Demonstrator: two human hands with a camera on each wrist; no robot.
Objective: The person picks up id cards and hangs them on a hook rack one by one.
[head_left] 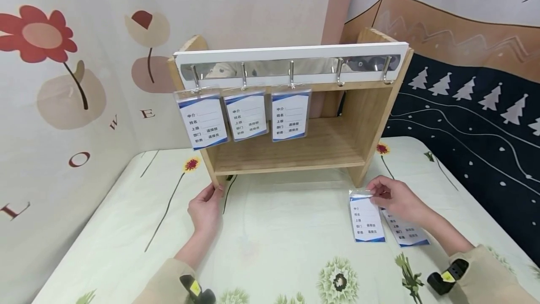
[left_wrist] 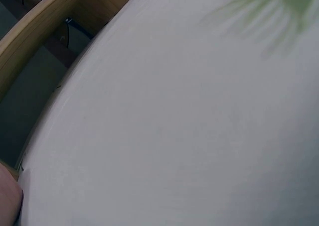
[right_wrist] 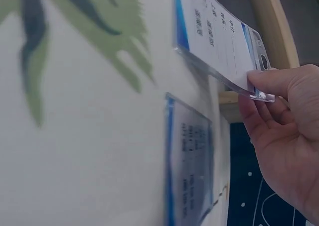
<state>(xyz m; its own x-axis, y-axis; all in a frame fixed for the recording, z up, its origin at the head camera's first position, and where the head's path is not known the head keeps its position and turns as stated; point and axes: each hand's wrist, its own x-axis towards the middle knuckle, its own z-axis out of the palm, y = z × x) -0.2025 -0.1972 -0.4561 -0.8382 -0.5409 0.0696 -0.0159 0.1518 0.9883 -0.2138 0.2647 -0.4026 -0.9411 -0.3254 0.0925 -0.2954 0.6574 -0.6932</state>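
My right hand (head_left: 398, 201) pinches a plastic-sleeved name badge (head_left: 366, 222) by its top edge, thumb on the printed face. In the right wrist view the held badge (right_wrist: 217, 37) is raised off the cloth, tilted. A second badge (head_left: 407, 230) lies on the cloth under that hand. My left hand (head_left: 204, 212) grips the foot of the left side panel of a small wooden shelf (head_left: 287, 151). Only a bit of that hand (left_wrist: 9, 196) shows in the left wrist view. Three badges (head_left: 252, 116) hang from the left hooks of a white hook rail (head_left: 291, 52) across the shelf's top front.
Two bare metal hooks (head_left: 340, 72) are at the rail's right end. The shelf stands on a table with a pale flowered cloth (head_left: 278, 229). Printed curtains (head_left: 261, 3) close off the back and both sides. Each sleeve carries a small black wrist camera (head_left: 448, 276).
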